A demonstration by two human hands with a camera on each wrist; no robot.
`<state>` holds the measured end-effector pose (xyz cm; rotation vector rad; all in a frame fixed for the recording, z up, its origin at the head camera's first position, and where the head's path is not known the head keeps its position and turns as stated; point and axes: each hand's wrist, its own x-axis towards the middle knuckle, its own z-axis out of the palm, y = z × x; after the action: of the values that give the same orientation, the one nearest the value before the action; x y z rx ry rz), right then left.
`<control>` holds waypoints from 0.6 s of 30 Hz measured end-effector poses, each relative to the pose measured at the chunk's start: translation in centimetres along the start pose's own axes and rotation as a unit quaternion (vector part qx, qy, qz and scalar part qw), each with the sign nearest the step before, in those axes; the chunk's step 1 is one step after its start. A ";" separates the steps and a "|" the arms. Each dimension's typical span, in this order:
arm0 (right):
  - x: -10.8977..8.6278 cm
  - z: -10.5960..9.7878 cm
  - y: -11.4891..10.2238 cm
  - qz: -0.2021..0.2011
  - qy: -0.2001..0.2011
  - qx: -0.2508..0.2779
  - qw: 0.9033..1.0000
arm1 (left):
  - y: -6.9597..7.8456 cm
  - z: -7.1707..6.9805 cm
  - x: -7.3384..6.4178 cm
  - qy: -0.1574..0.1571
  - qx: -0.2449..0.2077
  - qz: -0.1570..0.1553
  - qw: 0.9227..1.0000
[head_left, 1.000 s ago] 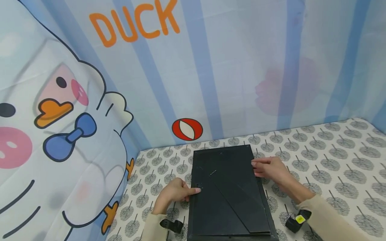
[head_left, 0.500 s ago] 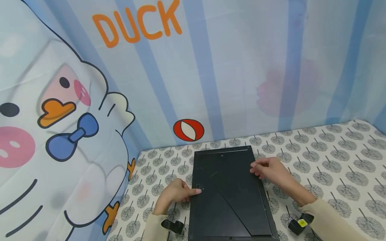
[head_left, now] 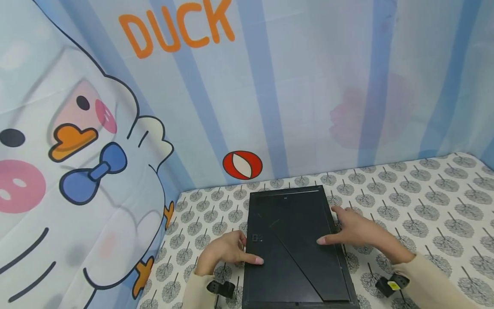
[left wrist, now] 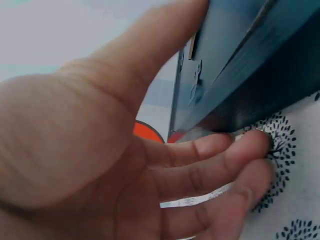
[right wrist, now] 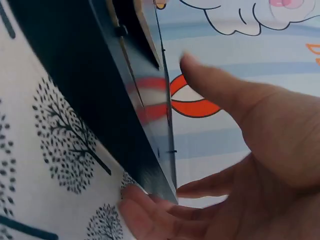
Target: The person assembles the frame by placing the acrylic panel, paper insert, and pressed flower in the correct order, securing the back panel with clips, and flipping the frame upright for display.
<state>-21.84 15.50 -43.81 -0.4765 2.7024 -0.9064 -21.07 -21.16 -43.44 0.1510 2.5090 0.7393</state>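
A black picture frame (head_left: 293,214) lies face down on the patterned cloth, its back panel and diagonal stand leg (head_left: 308,253) uppermost. At its left side is my left hand (head_left: 227,251), the thumb across the edge onto the back. In the left wrist view the other fingers (left wrist: 200,172) reach loosely along the frame's lower edge. My right hand (head_left: 353,229) is at the right side, its thumb spread over the back. The right wrist view shows that thumb apart from the panel, with the fingers (right wrist: 150,215) beside the frame's lower edge.
The cloth (head_left: 417,214) with grey tree prints covers the table. Behind it hangs a pale blue striped curtain (head_left: 308,107) printed with a duck and a red ball (head_left: 242,165). A wrist camera (head_left: 221,289) sits at the left sleeve, another (head_left: 390,284) at the right.
My right hand has gone from fingertips together at the upper right edge to lower down, thumb spread out. My left hand has slid a little nearer. A pale line now shows along the top end.
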 end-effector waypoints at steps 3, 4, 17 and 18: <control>-0.1 0.3 -0.2 -0.014 -0.042 0.029 0.999 | 0.2 -0.1 -0.3 -0.018 0.028 0.004 0.999; -0.2 0.4 -0.3 -0.013 -0.051 0.037 0.998 | 0.3 -0.1 -0.3 -0.021 0.036 0.007 0.999; -0.2 1.9 -1.5 0.030 -0.034 -0.005 0.999 | -0.1 0.3 0.4 0.000 0.059 0.026 0.998; -0.2 2.0 -1.5 0.033 -0.033 -0.004 0.999 | -0.1 0.3 0.4 -0.001 0.058 0.025 0.998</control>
<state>-20.67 13.37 -44.40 -0.4072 2.6467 -0.8485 -21.26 -20.99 -43.93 0.2561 2.5556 0.6137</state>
